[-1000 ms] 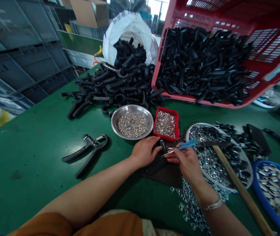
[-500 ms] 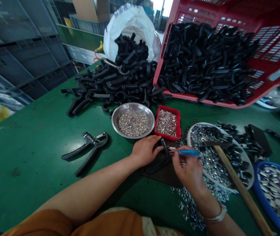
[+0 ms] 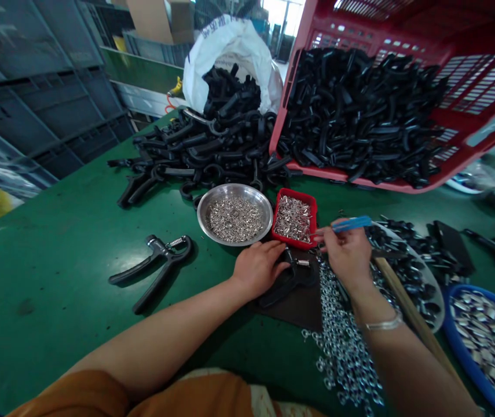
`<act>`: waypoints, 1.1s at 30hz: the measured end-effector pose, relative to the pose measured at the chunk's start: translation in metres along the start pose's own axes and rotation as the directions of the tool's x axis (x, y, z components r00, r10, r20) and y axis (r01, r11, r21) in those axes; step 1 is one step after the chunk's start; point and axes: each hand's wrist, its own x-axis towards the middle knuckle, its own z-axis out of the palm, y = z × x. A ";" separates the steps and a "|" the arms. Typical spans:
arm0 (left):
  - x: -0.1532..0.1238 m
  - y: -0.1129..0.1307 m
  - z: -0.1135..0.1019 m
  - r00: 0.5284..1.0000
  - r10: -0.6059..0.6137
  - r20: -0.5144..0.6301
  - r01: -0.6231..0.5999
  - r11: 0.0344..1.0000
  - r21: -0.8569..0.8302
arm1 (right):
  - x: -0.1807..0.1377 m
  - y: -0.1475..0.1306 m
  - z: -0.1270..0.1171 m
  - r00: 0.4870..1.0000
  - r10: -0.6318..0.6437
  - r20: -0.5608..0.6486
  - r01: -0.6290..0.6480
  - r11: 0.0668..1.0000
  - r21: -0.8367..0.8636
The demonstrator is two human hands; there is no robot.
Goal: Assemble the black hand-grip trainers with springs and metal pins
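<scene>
My left hand presses down on a black hand-grip part that lies on a dark mat in front of me; its fingers curl over the part. A small spring shows on the part. My right hand is closed on a blue-handled tool and hovers at the edge of the red tray of small metal pieces.
A steel bowl of small metal bits stands left of the red tray. An assembled black hand gripper lies at left. Loose black handles spill from a white sack; a tilted red crate holds more. A hammer handle, white dish and blue bowl sit right.
My right hand lifted the blue-handled tool away from the black part and moved up and right toward the red tray. My left hand stayed on the part.
</scene>
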 end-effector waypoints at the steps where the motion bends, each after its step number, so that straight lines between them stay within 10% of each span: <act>1: -0.001 0.001 -0.003 0.999 0.036 -0.031 -0.035 0.999 0.032 | 0.011 0.004 0.001 0.999 -0.033 0.033 0.040 0.974 -0.223; 5: 0.008 -0.008 -0.029 0.996 -0.025 -0.080 0.035 0.990 0.136 | 0.050 0.003 0.002 0.964 0.022 0.265 0.147 0.787 -0.599; 11: 0.045 -0.049 -0.062 0.888 -0.366 0.277 0.317 0.926 0.208 | 0.050 -0.052 0.029 0.883 -0.068 0.465 0.393 0.650 -0.650; 17: 0.053 -0.059 -0.060 0.865 -0.438 0.245 0.354 0.878 0.321 | 0.039 -0.089 0.096 0.755 -0.108 0.647 0.573 0.588 -0.571; 33: 0.039 -0.066 -0.064 0.925 -0.375 0.059 0.362 0.918 0.161 | 0.038 -0.052 0.065 0.795 -0.279 0.538 0.407 0.904 -0.133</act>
